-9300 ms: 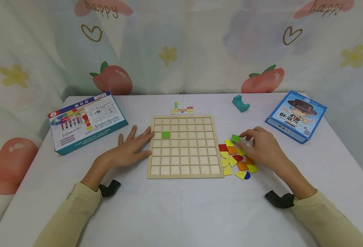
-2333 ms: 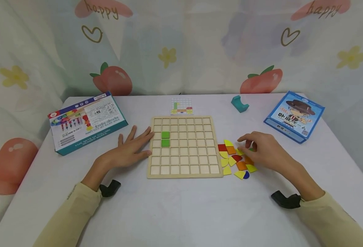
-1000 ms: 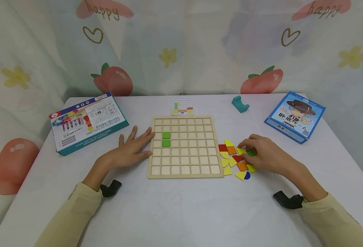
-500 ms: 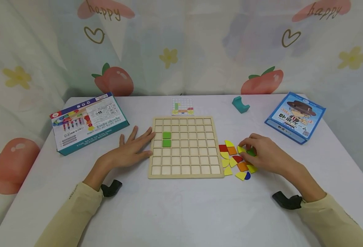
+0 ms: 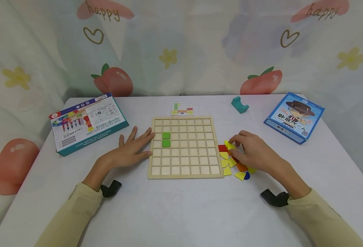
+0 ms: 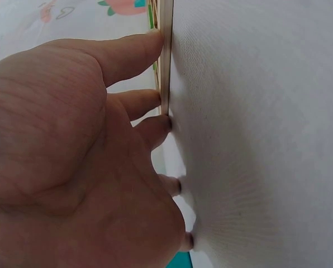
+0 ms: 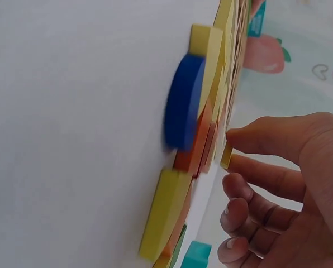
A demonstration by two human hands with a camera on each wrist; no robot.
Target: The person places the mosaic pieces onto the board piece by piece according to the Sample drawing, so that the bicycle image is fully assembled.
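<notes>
In the head view a wooden grid board (image 5: 186, 177) lies mid-table with two green square tiles (image 5: 166, 136) in neighbouring cells, one below the other. Against its left edge rests my left hand (image 5: 127, 151), fingers spread; the left wrist view shows the thumb (image 6: 136, 53) and fingertips touching the frame's side. My right hand (image 5: 257, 152) pinches a small yellow tile (image 7: 227, 154) between thumb and index finger, raised over the loose pieces, other fingers loosely bent. Under and beside it lie yellow, red and orange (image 5: 242, 167) tiles and a blue rounded piece (image 5: 247, 176).
Behind the board lies a pattern card (image 5: 182, 106) with a coloured grid. A teal curved piece (image 5: 239, 105) sits to its right. A white and teal box (image 5: 89, 123) stands at the left, a blue box (image 5: 294, 117) at the right. A printed curtain hangs behind.
A second green tile has come into the board since the earliest frame. My right hand has taken up a yellow tile and moved left towards the board; the left hand stays put.
</notes>
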